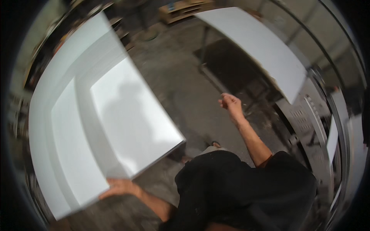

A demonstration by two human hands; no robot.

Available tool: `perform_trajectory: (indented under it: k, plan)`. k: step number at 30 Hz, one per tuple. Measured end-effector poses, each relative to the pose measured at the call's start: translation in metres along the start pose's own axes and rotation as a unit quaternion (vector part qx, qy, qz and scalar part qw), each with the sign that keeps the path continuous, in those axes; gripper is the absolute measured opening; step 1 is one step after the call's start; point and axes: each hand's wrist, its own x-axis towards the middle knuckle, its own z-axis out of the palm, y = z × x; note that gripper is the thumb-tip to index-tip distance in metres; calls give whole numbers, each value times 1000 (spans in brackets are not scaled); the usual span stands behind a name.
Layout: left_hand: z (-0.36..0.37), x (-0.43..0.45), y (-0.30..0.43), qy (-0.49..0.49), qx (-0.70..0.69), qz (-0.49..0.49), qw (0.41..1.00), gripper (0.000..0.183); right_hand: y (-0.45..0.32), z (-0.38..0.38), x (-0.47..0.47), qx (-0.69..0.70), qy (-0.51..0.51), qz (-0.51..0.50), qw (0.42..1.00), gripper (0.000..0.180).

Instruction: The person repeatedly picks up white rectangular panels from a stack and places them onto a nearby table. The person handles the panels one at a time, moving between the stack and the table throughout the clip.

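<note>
A large white glossy panel (121, 115) spans the left side, with lighter and darker bands and a shadow across its surface. At its near edge is my left hand (122, 187), thumb over the top and the other fingers along the rim. What lies beneath that edge is hidden. My right hand (232, 105) hangs over the floor between the panel and a white-topped table (254, 46). Its fingers are loosely curled, and no object shows in them. The view is somewhat blurred.
Grey machinery with slotted metal panels (300, 118) stands close on my right. A low wooden cabinet (185, 11) is at the back. Crowded shelves (43, 57) line the far left. A metal frame bar (214, 78) runs low under the white-topped table.
</note>
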Motion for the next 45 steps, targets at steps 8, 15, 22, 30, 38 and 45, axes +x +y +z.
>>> perform_trajectory:
  k: [8, 15, 22, 30, 38, 45]
  plan:
    - [-10, -6, 93, 15, -57, 30, 998, 91, 1, -174, -17, -17, 189, 50, 980, 31]
    - [2, -25, -8, -74, 2, -63, 995, 87, 14, -341, -15, 66, 330, 130, 933, 36]
    - [5, -114, -91, -150, -121, -438, 878, 85, 44, -532, -11, 254, 427, 64, 866, 75]
    - [-53, -267, -113, -325, -54, -711, 622, 61, -12, -656, -24, 315, 529, -51, 786, 95]
    - [-49, -331, -47, -533, -19, -634, 561, 43, -50, -718, -14, 317, 532, -138, 773, 86]
    - [-25, -334, 11, -600, -29, -555, 576, 41, -49, -735, 38, 389, 498, -132, 764, 48]
